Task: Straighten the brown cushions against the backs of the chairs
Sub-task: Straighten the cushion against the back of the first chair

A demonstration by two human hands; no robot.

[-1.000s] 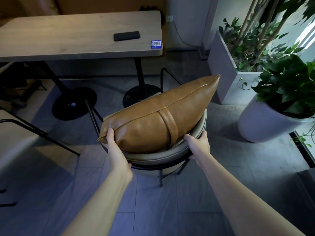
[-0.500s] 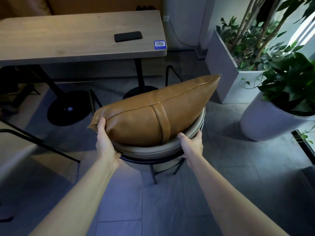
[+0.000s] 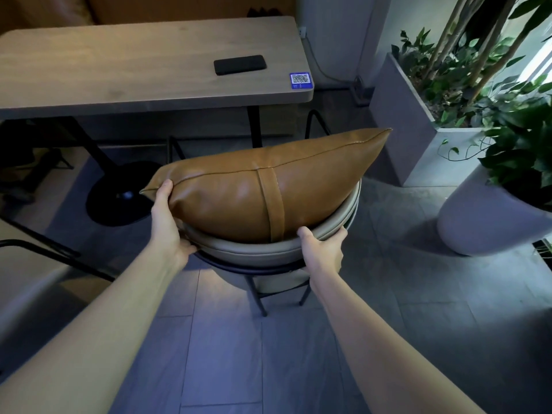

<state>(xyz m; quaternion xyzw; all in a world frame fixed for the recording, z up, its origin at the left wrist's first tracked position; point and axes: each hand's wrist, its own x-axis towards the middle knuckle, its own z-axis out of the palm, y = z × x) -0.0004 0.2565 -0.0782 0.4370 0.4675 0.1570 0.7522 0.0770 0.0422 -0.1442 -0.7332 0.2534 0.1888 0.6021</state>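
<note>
Cushion squaring on the chair back

Cushion (image 3: 257, 189) sits on the chair (image 3: 268, 252), leaning against the curved beige backrest rim, seen from behind and above. Left hand (image 3: 165, 222) grips the cushion's left corner, thumb on the near face, fingers wrapped round the far side. Right hand (image 3: 324, 249) is closed over the chair's backrest rim just below the cushion's lower edge, thumb tip touching the leather; I read that as bracing the chair, not holding the cushion.

Doing this step well, my take:
- Cushion is skewed: right corner rides high and overhangs the chair's right side, left corner sits low. Level the top seam with the backrest rim.
- Centre the vertical strap on the chair's midline; it looks slightly right of centre.
- Push the bottom edge down behind the rim so the cushion seats, rather than perching on top.
- Keep the right hand steadying the chair; its thin black legs look light, so it may slide on the tile.

Look: tan-brown leather, smooth and glossy, plump middle tapering to pointed corners, stitched seam along the top, one flat strap down the near face. Whether the far face touches the seat is hidden from this angle.
</note>
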